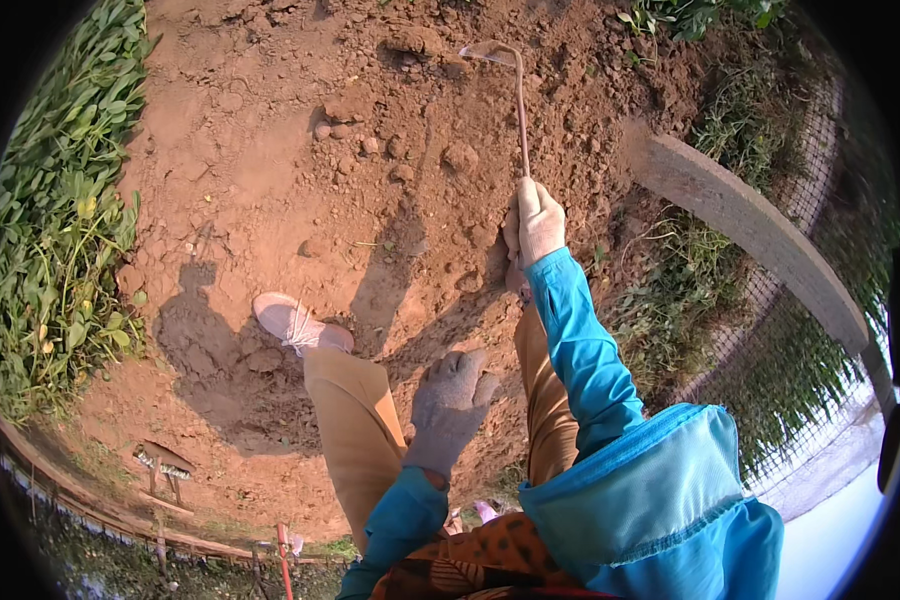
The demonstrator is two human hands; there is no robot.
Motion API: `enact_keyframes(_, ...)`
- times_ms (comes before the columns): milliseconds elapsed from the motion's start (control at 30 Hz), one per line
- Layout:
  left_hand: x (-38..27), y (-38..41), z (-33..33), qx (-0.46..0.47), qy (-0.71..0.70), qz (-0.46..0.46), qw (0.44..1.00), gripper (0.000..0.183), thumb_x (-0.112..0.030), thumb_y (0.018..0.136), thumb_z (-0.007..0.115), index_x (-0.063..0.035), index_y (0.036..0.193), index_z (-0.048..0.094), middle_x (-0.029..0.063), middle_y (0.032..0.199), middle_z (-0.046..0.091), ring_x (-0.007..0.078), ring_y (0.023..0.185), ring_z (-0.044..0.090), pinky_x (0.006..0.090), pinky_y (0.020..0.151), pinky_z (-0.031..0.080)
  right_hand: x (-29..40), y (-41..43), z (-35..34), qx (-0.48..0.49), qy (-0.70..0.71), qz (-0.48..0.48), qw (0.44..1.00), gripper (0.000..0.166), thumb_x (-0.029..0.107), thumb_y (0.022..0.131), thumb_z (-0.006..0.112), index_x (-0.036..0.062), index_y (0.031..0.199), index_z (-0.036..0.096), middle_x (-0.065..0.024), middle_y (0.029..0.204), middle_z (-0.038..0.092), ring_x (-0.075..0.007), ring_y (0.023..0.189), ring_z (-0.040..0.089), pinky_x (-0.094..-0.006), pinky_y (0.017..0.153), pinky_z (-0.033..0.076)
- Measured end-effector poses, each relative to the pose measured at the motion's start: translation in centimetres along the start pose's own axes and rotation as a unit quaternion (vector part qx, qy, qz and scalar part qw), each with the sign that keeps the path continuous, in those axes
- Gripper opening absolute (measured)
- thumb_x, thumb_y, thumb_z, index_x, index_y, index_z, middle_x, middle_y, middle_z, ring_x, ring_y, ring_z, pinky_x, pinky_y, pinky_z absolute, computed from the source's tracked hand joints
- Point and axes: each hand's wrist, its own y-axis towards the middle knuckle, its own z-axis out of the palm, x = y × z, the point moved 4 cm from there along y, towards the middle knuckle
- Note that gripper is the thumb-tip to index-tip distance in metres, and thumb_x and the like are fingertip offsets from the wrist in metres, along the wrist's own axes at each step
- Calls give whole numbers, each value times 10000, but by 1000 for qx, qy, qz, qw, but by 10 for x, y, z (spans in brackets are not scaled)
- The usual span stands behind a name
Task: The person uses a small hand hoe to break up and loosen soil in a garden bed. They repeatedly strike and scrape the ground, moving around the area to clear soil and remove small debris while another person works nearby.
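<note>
My right hand (538, 219), in a pale knit glove, grips the thin handle of a hand hoe (522, 112). The tool stretches away from me, and its bent neck turns left to a metal blade close to the loosened reddish soil (390, 180). Whether the blade touches the ground is hard to tell. In a greyish glove, my left hand (452, 409) hangs in front of my left knee, fingers bent, with nothing visible in it. Clods and small lumps lie below the blade. My left foot wears a pale laced shoe (300, 322); the right one is mostly hidden behind my right arm.
Dense leafy plants (60, 225) border the soil on the left. On the right, a concrete post (757, 217) stands by wire mesh fencing (814, 172) and weeds. More foliage (690, 15) grows at the top right. A red pole (283, 562) shows at the bottom.
</note>
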Motion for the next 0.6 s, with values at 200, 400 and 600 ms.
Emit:
enact_keyframes(200,0,9,11,41,-15,-14,999,305,-282,875,620,-108,1124,593,140,1057,599,358,976,585,471,840,477,14,106,79,-67,-235,-162,956,402,408,984,510,34,894,627,-89,595,545,-264,508,544,-399,498,441)
enact_keyframes(400,1,8,2,12,-29,-41,999,326,-294,872,624,-116,1144,592,140,1081,602,360,1005,577,477,868,471,-71,-53,-13,123,-535,-47,834,322,381,962,531,75,953,632,-252,758,638,-451,767,629,-508,679,508)
enact_keyframes(600,2,6,4,13,-34,-25,999,341,-307,882,607,-118,1165,582,140,1104,605,365,1020,573,482,895,461,-54,-75,-75,35,-363,-62,929,386,321,995,550,-54,1056,624,-124,789,687,-248,764,661,-365,710,507)
